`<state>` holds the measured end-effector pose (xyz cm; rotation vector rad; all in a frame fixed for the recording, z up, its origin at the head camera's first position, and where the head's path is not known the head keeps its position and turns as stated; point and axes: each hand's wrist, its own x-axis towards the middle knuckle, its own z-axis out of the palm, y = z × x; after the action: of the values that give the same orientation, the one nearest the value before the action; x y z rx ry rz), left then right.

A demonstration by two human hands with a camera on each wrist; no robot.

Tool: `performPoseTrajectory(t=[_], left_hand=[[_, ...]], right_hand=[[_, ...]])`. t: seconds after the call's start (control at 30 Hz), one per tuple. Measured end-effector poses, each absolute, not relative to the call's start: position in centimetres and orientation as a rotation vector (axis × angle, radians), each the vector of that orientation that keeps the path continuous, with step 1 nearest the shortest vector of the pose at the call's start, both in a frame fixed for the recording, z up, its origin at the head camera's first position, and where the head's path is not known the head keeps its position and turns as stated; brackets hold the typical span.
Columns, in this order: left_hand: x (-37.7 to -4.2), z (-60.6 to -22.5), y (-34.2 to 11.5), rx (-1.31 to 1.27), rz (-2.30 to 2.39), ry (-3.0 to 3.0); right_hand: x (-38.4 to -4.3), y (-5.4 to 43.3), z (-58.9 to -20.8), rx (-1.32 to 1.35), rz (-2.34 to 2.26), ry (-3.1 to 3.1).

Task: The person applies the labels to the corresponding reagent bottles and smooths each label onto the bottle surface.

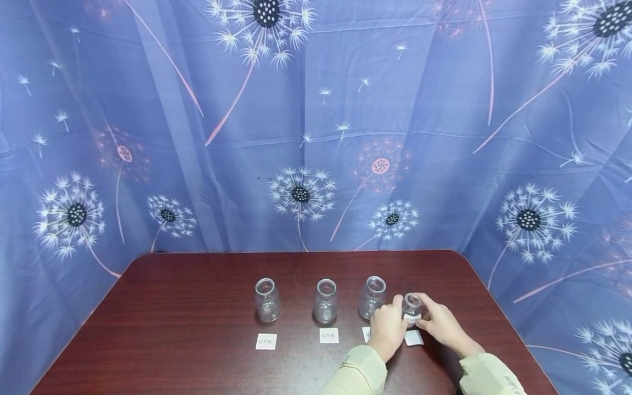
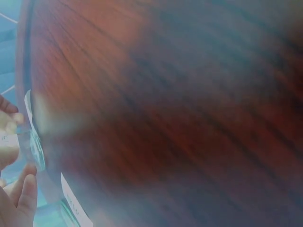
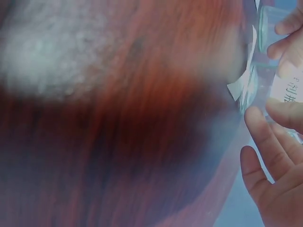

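A small clear glass jar (image 1: 412, 302) stands upright between the two hands at the right of the table. Across its front lies a white paper label (image 3: 289, 90) with handwriting. My left hand (image 1: 387, 328) holds the jar's left side, thumb near the label's edge. From the right, my right hand (image 1: 443, 325) grips the jar, with its index finger by the rim and its thumb pressing on the label. Just in front of the jar lies a white slip of paper (image 1: 413, 338). The wrist views show both hands only at their edges.
Three larger clear glass jars, a left one (image 1: 267, 300), a middle one (image 1: 325, 303) and a right one (image 1: 372, 297), stand in a row. White written labels lie before them, such as the left label (image 1: 266, 341). The dark wooden table (image 1: 187, 323) meets a blue dandelion-patterned curtain (image 1: 276, 120).
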<state>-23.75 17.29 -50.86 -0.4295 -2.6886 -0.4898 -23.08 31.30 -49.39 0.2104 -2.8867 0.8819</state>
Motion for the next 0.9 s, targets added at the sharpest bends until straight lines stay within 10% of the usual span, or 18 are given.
performPoseTrajectory(t=[0.9], left_hand=[[-23.63, -50.87, 16.29, -0.53, -0.441, -2.588]], right_hand=[[-23.02, 31.87, -49.84, 0.332, 0.874, -2.826]])
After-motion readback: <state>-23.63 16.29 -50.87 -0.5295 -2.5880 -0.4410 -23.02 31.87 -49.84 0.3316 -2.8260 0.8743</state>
